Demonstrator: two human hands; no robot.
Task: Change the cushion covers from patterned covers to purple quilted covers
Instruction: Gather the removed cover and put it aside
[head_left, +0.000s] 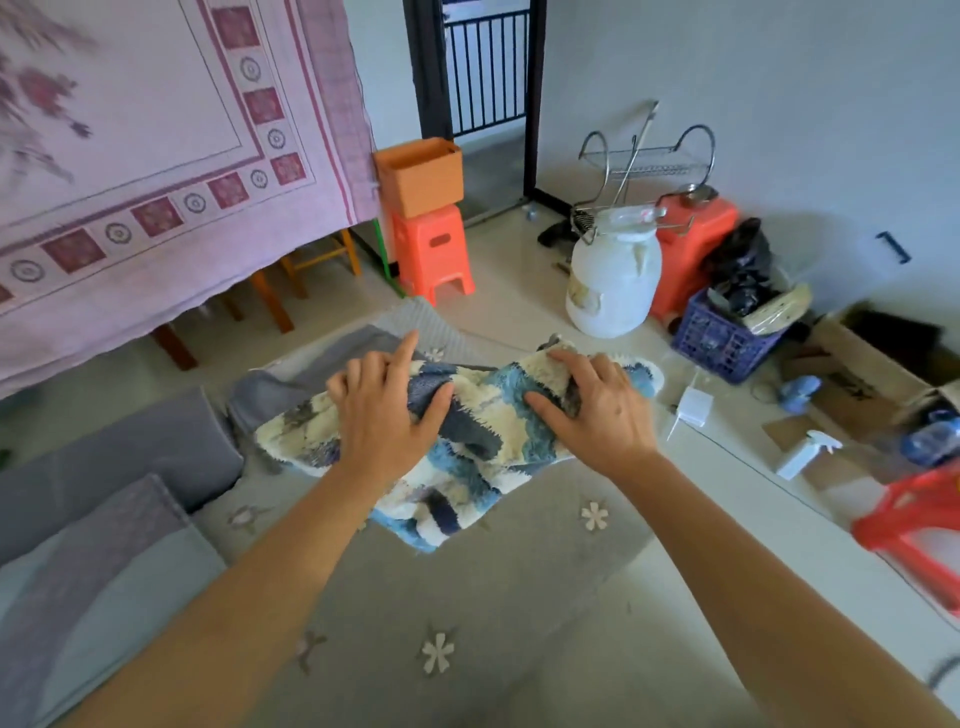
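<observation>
A fluffy patterned cover (467, 457) in blue, cream and navy hangs crumpled above the grey rug (467, 597). My left hand (387, 410) grips a bunched fold of it on the left, thumb underneath and index finger raised. My right hand (592, 410) grips its upper right part. Just behind the cover lies a grey-purple cushion or cover (291, 379). At the lower left are two purple-grey cushions (104, 467), one (93, 587) closer to me.
A pink patterned cloth (156, 156) drapes over a wooden frame on the left. Orange stool and bin (426, 208) stand behind. White drum (613, 280), red container, purple crate (722, 338), spray bottle (805, 452), boxes and a red stool (914, 525) crowd the right floor.
</observation>
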